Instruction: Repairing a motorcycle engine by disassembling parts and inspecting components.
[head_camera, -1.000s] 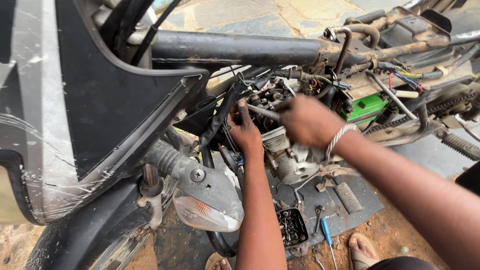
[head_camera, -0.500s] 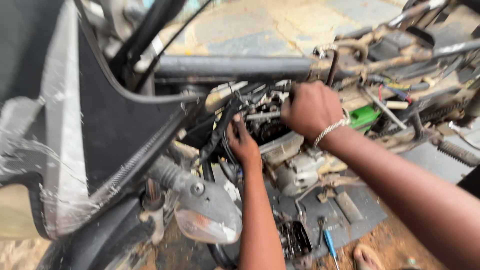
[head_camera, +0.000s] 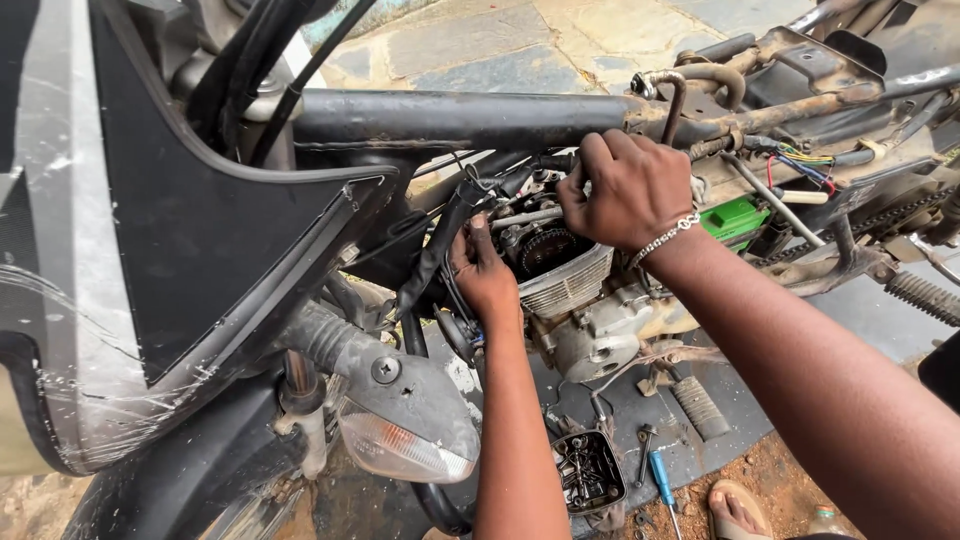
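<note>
A: Well, how far along does the work on this motorcycle engine look?

B: Partway, I'd judge. The top of the engine is open: the toothed sprocket sits bare above the cooling fins, under the black frame tube. A small cover full of parts lies off on the dark mat on the ground, next to a blue-handled screwdriver. So the stripping down seems done, and the work inside the head is under way.

A: And the hands?

B: The right hand is curled over the top of the engine, just below the frame tube, its fingers pressed together around something at a metal rod that juts left. What exactly it grips I cannot tell; the knuckles hide it. The left hand reaches up from below, fingers bent and touching the left side of the head, beside a black sleeved cable bundle.

A: What's left, then?

B: By the look of it, whatever is being set at the sprocket, then the cover back on. The loose tools and the green battery with exposed wiring suggest reassembly is some way off.
</note>
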